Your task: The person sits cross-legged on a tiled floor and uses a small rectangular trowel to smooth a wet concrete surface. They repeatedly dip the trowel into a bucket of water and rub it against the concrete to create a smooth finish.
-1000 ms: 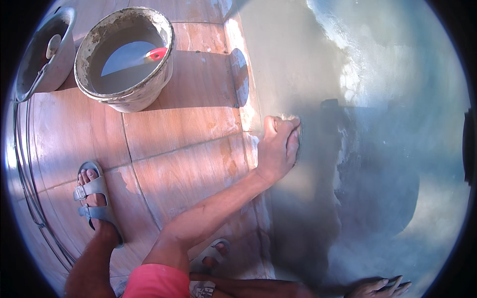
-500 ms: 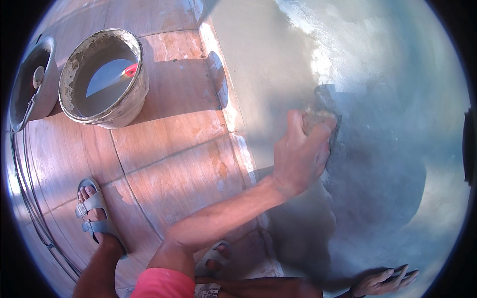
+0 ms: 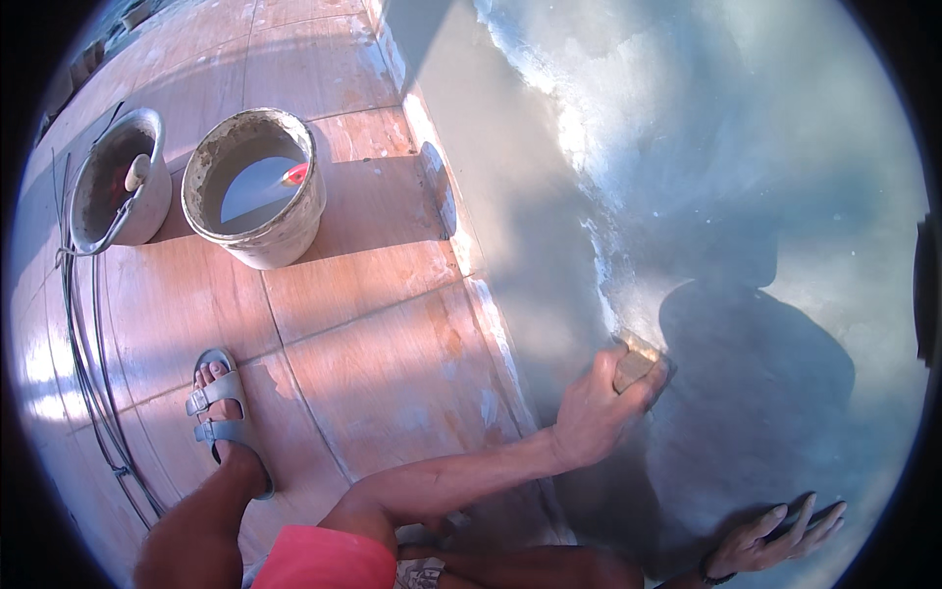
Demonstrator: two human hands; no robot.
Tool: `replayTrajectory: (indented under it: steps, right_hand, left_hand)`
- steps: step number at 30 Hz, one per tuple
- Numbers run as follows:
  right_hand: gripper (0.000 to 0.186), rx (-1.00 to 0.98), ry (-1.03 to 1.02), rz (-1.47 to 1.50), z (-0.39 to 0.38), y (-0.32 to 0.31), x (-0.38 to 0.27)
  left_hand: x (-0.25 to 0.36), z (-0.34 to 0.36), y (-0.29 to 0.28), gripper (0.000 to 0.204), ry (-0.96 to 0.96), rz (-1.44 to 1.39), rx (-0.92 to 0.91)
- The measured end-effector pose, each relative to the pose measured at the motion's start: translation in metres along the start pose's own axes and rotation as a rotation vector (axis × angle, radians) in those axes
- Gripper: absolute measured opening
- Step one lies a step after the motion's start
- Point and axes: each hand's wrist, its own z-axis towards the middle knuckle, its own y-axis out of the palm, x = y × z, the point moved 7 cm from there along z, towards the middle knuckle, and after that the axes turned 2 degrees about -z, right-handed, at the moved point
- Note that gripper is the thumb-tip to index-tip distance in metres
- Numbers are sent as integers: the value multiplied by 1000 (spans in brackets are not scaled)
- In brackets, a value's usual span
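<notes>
My left hand [image 3: 597, 417] is closed around the wooden grip of a plastering trowel [image 3: 640, 365], whose dark blade shows only as a thin edge against the wall. The wall [image 3: 746, 157] is covered in grey plaster. A damp-looking beige-grey band [image 3: 491, 167] runs along its foot and meets the paler upper part in a ragged whitish edge [image 3: 574, 137]. My right hand [image 3: 770, 538], a dark band at its wrist, rests with fingers spread on or close to the wall at the lower right. Nothing shows in it.
On the wood-look tiled floor [image 3: 363, 363] stands a plaster-crusted bucket [image 3: 285, 231] with greyish water and a red-tipped thing inside. Beside it a second bucket [image 3: 152, 211] holds a tool with a rounded handle. Dark cables [image 3: 103, 422] run along the left, near my sandalled foot [image 3: 221, 402].
My left hand has drawn the trowel nearer to me along the wall. The view has shifted, so the buckets appear farther right. My right hand stays spread at the wall.
</notes>
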Motion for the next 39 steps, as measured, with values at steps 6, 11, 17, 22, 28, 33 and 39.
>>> replayTrajectory:
  steps: [6,11,17,22,28,33,39]
  right_hand:
    - [33,251,106,520,-16,-18,2]
    - [34,484,484,1726,-44,2,-6]
    - [27,0,267,1920,-27,25,-93]
    - [32,183,321,1845,-36,9,-53]
    - [38,336,538,574,-16,-47,84]
    - [49,22,92,-196,39,-40,113]
    - [56,20,110,-220,30,-34,121]
  left_hand:
    - [8,-7,-43,48,-108,87,-64]
    - [44,113,-127,68,96,338,7]
    - [75,215,-236,67,-182,916,-255]
    - [31,220,-266,54,-196,862,-40]
    - [-75,183,-185,33,-256,348,246]
    - [-131,160,-154,26,-302,104,459]
    - [-72,120,-76,25,-441,-34,400]
